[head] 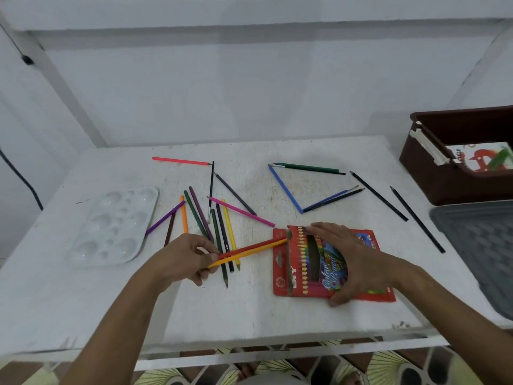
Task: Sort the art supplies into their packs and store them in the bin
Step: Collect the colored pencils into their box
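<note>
You face a white wall point(249, 93), and below it a scuffed white counter point(249, 309) fills most of your view. At 3 o'clock a grey lid point(483, 245) lies at the counter's right edge, and just beyond it, toward 2 o'clock, stands the brown bin point(444, 179), holding what looks like a printed pack, though blur hides the detail. At 9 o'clock sits a clear paint palette point(113, 226). The red colour pencil pack point(302, 262) lies flat at about 5 o'clock from centre, with your right hand point(352, 259) spread over it, fingers straight and pressing it down. Your left hand point(186, 259) has its fingers clamped on a red pencil point(255, 245) and an orange pencil point(249, 252), whose far ends touch the pack's open mouth. Loose pencils point(222, 232) scatter from 10 to 2 o'clock, some crossing each other.
</note>
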Demonstrator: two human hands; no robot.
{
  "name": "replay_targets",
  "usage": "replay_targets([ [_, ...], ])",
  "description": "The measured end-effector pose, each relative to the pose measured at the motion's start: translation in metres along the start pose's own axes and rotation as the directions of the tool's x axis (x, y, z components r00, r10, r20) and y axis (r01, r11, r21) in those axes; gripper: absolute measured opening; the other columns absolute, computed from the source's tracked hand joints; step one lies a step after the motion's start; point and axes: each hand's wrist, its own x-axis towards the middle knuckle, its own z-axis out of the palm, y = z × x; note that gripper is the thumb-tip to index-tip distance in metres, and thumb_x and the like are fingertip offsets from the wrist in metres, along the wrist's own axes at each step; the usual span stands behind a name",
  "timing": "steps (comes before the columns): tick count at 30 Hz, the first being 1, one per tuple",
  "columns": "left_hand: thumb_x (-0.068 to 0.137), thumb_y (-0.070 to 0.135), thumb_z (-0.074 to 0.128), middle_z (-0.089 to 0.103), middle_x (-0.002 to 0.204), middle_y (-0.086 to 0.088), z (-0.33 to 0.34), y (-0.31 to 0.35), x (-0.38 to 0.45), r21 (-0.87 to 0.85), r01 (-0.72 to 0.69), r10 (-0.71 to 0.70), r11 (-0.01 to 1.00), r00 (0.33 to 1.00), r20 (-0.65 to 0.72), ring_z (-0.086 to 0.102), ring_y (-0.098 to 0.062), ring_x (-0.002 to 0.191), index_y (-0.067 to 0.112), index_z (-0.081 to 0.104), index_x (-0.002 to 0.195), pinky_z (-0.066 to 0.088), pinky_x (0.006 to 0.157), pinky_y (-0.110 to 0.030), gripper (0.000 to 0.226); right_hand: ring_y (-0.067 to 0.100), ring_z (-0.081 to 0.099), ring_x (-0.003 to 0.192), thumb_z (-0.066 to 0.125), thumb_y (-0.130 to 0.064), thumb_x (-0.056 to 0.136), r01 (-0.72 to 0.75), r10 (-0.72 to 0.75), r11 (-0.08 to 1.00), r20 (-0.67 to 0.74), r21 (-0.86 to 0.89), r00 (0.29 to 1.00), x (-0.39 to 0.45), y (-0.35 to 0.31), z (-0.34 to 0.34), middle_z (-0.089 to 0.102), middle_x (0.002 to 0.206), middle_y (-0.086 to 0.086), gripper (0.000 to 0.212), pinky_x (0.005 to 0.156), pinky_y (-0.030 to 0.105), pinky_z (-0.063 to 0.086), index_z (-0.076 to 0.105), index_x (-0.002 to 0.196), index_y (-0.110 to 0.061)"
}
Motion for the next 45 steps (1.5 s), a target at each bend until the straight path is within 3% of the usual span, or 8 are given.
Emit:
replay_targets([
  [6,0.089,0.020,0.065,0.069,0.071,-0.001,0.017,0.009,0.009,0.270,-0.177,0.204,0.946,0.976,-0.076,0.064,-0.010,0.060,0.019,0.072,0.093,0.053,0.061,-0.023,0.009,0.001,-0.008,0.142,0.073,-0.078,0.043,0.028,-0.027,0.999,0.018,-0.023,0.999,0.004,0.002,0.004,-0.006,0.147,-0.035,0.124,0.118,0.049,0.011,-0.006,0.137,-0.061],
  [9,0.090,0.026,0.064,0.062,0.083,0.014,0.034,0.025,0.021,0.507,-0.306,0.389,0.805,0.919,-0.062,0.059,-0.003,0.070,0.018,0.070,0.112,0.045,0.068,-0.015,0.024,0.000,-0.013,0.142,0.072,-0.079,0.045,0.046,-0.044,0.997,0.037,-0.055,0.998,0.009,0.001,0.001,-0.007,0.150,-0.030,0.123,0.119,0.048,0.004,-0.006,0.138,-0.060],
  [17,0.101,0.030,0.041,0.061,0.103,-0.002,0.071,0.052,0.053,0.855,-0.371,0.531,0.363,0.836,0.137,0.059,-0.017,0.091,0.018,0.064,0.114,0.050,0.084,-0.033,0.029,0.004,-0.031,0.136,0.071,-0.076,0.050,0.071,-0.063,0.982,0.053,-0.176,0.997,0.026,0.001,-0.002,-0.020,0.148,-0.025,0.119,0.110,0.037,-0.019,0.003,0.144,-0.051],
  [22,0.095,0.038,0.049,0.056,0.108,0.002,0.077,0.046,0.055,0.736,-0.441,0.567,0.514,0.818,0.095,0.056,-0.012,0.094,0.023,0.059,0.121,0.053,0.079,-0.030,0.031,0.006,-0.027,0.139,0.062,-0.085,0.046,-0.017,0.017,0.998,-0.013,-0.068,1.000,0.015,0.009,0.000,-0.018,0.153,-0.020,0.118,0.112,0.038,-0.017,0.001,0.142,-0.055],
  [27,0.092,0.028,0.058,0.056,0.093,0.006,0.069,0.037,0.057,0.705,-0.526,0.607,0.475,0.776,0.171,0.055,-0.009,0.085,0.027,0.066,0.116,0.044,0.071,-0.021,0.025,0.008,-0.005,0.145,0.038,-0.076,0.079,-0.170,0.184,0.982,-0.247,0.077,0.951,0.003,0.021,0.011,0.006,0.158,-0.011,0.077,0.116,0.038,-0.007,0.021,0.146,-0.039],
  [38,0.093,0.040,0.052,0.056,0.092,0.005,0.102,0.041,0.069,0.729,-0.432,0.629,0.532,0.778,0.001,0.053,-0.008,0.084,0.025,0.065,0.108,0.049,0.072,-0.027,0.025,0.002,0.003,0.141,0.030,-0.058,0.090,-0.120,0.099,0.992,-0.387,-0.032,0.917,-0.002,0.041,0.016,0.021,0.155,-0.010,0.064,0.114,0.026,-0.006,0.029,0.146,-0.029],
  [41,0.089,0.045,0.056,0.053,0.086,0.005,0.102,0.038,0.069,0.707,-0.445,0.607,0.551,0.794,0.027,0.053,-0.008,0.080,0.023,0.066,0.100,0.050,0.070,-0.029,0.026,-0.002,0.000,0.139,0.028,-0.059,0.090,-0.098,0.076,0.994,-0.374,-0.041,0.924,-0.009,0.048,0.014,0.020,0.155,-0.010,0.064,0.114,0.024,-0.005,0.027,0.147,-0.029],
  [45,0.092,0.037,0.057,0.056,0.086,0.003,0.112,0.046,0.070,0.683,-0.470,0.600,0.560,0.798,0.057,0.054,-0.008,0.077,0.023,0.068,0.114,0.045,0.067,-0.021,0.028,-0.002,0.002,0.139,0.029,-0.059,0.091,-0.068,0.055,0.997,-0.377,-0.022,0.924,-0.016,0.058,0.010,0.022,0.155,-0.010,0.063,0.115,0.023,-0.003,0.029,0.146,-0.028],
])
